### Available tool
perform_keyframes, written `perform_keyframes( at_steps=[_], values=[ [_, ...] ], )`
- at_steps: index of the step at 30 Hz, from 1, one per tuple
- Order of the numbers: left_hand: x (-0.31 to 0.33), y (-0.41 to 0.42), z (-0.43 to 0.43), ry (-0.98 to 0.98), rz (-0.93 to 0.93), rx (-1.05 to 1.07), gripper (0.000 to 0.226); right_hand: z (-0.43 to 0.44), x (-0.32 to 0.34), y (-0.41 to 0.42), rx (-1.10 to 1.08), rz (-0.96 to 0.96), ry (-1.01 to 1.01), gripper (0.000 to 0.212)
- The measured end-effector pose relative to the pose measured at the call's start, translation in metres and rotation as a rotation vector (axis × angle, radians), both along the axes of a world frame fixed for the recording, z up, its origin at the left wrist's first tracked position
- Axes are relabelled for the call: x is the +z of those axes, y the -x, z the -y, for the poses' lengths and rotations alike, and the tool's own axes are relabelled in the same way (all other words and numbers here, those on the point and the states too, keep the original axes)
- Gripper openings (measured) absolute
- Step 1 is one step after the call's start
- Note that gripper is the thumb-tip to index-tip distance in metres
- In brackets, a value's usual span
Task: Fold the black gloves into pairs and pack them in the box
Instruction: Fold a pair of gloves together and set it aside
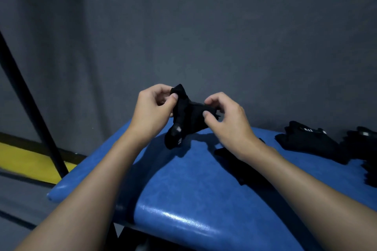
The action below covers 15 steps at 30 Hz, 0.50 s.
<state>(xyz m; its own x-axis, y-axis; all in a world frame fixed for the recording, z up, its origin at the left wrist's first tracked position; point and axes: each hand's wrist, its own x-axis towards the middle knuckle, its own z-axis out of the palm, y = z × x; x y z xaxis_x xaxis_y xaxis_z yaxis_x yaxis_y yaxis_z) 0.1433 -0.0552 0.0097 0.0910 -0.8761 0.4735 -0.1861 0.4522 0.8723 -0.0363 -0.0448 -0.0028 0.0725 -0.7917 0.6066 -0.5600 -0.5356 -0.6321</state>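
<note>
Grey fabric backdrop (pixel 204 26) fills the space behind a blue padded tabletop (pixel 183 179). Between the two grips, lifted just off the tabletop, hangs a bunched black glove (pixel 188 120); whether it is one glove or two laid together cannot be told.

The left grip (pixel 154 108) pinches the upper end of the glove between thumb and curled fingers. The right grip (pixel 226 120) pinches the opposite end the same way, fingers curled over the cloth. Both forearms reach forward, wrists slightly raised, palms turned towards each other.

The glove looks light, soft and limp, sagging below the left grip, so it will likely hold no fold unless pressed flat. Taking it at the cuff and fingertips should keep the edges aligned.

Beneath the right grip's wrist another black glove (pixel 240 165) lies flat, and well out beyond the right grip sits a heap of black gloves (pixel 308 138). No box is in view.
</note>
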Motion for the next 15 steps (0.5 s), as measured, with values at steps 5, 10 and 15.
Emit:
perform_keyframes(
  at_steps=[5, 10, 15],
  values=[
    [0.005, 0.006, -0.005, -0.131, 0.014, -0.052, 0.019, -0.006, 0.017, 0.010, 0.025, 0.075, 0.080, 0.020],
    [0.005, 0.018, -0.012, -0.091, 0.163, -0.133, 0.047, -0.012, 0.027, 0.019, 0.040, 0.041, 0.096, 0.022],
    [0.005, 0.024, -0.013, -0.047, 0.177, -0.153, 0.022, -0.018, 0.026, 0.025, 0.055, 0.049, 0.069, 0.024]
  ],
)
